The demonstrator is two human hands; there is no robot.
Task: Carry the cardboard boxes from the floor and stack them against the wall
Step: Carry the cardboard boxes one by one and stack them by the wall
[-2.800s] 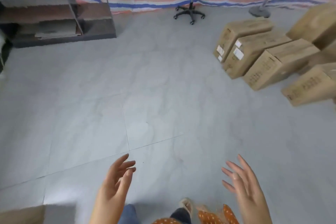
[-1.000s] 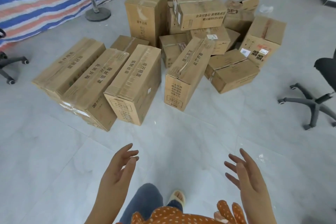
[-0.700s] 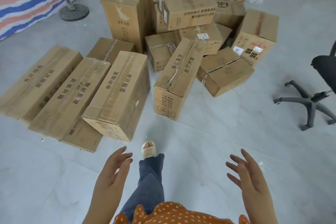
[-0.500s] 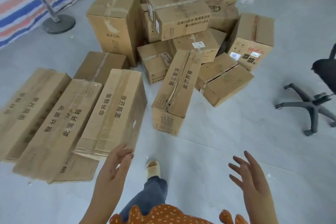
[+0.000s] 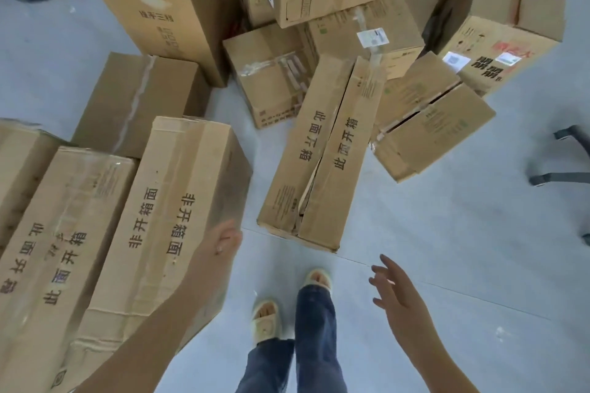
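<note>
My left hand (image 5: 220,242) is loosely spread at the near right edge of the long box (image 5: 153,233) on the floor (image 5: 447,249), touching it at most, while my right hand (image 5: 399,297) hangs spread and empty. Grabbing one-handed, that long box could tip and slip.

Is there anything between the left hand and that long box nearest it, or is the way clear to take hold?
Nothing visible does. The left hand is already at the right edge of the long box, fingers open, with no grip yet. The right hand hangs open over bare floor.
</note>
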